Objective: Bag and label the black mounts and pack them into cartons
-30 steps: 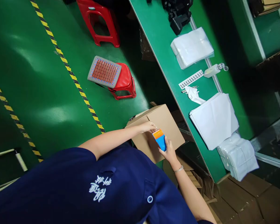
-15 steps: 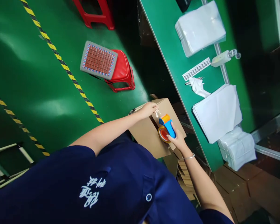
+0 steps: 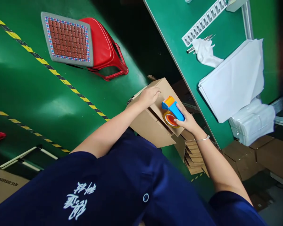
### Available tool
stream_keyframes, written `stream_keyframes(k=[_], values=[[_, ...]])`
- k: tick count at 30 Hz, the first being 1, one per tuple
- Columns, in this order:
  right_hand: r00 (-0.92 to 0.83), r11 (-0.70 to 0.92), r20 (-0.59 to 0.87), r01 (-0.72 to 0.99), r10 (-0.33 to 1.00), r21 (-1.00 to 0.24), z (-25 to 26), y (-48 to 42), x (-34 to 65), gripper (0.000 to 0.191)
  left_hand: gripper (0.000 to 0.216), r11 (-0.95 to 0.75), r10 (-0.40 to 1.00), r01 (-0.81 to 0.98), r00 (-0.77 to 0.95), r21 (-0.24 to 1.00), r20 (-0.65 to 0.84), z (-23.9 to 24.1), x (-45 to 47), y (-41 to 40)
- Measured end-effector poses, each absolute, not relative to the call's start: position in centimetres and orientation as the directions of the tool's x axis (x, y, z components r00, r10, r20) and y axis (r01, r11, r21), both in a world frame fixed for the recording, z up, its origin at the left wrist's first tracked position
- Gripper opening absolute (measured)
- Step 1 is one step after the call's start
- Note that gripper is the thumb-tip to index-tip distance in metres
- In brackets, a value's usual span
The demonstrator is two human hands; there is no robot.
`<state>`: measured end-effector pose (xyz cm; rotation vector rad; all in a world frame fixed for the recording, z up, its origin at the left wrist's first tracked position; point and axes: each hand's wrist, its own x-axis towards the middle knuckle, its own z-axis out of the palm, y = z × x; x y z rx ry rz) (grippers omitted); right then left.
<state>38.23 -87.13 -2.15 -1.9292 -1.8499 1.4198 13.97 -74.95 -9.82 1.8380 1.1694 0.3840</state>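
Green floor (image 3: pixel 37 91) fills much of the room, crossed at a slant by yellow-and-black striped tape (image 3: pixel 72 88). A green-topped workbench (image 3: pixel 172 18) runs along the right. Just left of its edge sits a brown cardboard box (image 3: pixel 148 128), a dark gap between its flaps. Beyond the box stands a red plastic stool (image 3: pixel 101 44), with a grey-bordered, brown-tiled pad (image 3: pixel 68 39) overhanging it. On the bench lie white sheets (image 3: pixel 231 81), a white printed strip (image 3: pixel 204 23) and a crumpled white cloth (image 3: pixel 204 51) against the sheets.

Over the box, the right hand (image 3: pixel 188 121) wraps the blue handle of a tape dispenser (image 3: pixel 178 111), whose orange head points away from the palm. The left hand (image 3: pixel 149 95) is near that head, above the box, fingers bent and drawn together; whether they pinch anything cannot be told. Smallest, an orange-cored tape roll (image 3: pixel 171 120) sits on the dispenser beside the right thumb.
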Motion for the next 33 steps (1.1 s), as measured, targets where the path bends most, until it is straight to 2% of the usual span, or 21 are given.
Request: stream_keyframes(k=[5, 10, 13, 16, 18, 21, 27, 33], values=[[-0.107, -0.270, -0.528, 0.763, 0.843, -0.587, -3.8, -89.1, 36.2, 0.081, 0.026, -0.180, 0.741, 0.662, 0.577, 0.728, -0.342, -10.5, 14.5, -73.3], [-0.137, -0.221, -0.494, 0.770, 0.859, -0.598, -4.2, -89.6, 35.5, 0.079, 0.029, -0.088, 0.757, 0.765, 0.468, 0.638, -0.457, -5.3, 12.6, -75.3], [-0.166, -0.192, -0.479, 0.768, 0.862, -0.611, -4.3, -89.5, 36.1, 0.078, 0.034, -0.080, 0.763, 0.754, 0.467, 0.652, -0.447, -2.5, 12.3, -77.6], [-0.171, -0.192, -0.475, 0.759, 0.864, -0.622, -4.3, -89.4, 36.7, 0.078, 0.032, -0.163, 0.771, 0.739, 0.509, 0.654, -0.383, -1.7, 12.0, -79.5], [-0.164, -0.196, -0.473, 0.758, 0.865, -0.622, -4.3, -89.5, 36.9, 0.078, 0.032, -0.218, 0.777, 0.740, 0.526, 0.636, -0.345, -2.4, 11.4, -80.6], [-0.156, -0.196, -0.472, 0.766, 0.868, -0.612, -4.0, -89.7, 36.6, 0.077, 0.033, -0.274, 0.783, 0.683, 0.567, 0.677, -0.256, -5.3, 10.6, -81.5], [-0.142, -0.215, -0.508, 0.786, 0.850, -0.580, -3.6, -89.2, 35.9, 0.078, 0.025, -0.157, 0.871, 0.682, 0.436, 0.715, -0.225, -12.5, 11.5, -80.2], [-0.124, -0.212, -0.517, 0.812, 0.847, -0.543, -3.1, -89.5, 34.9, 0.077, 0.031, -0.107, 0.876, 0.575, 0.440, 0.811, -0.197, -13.9, 11.1, -79.5]])
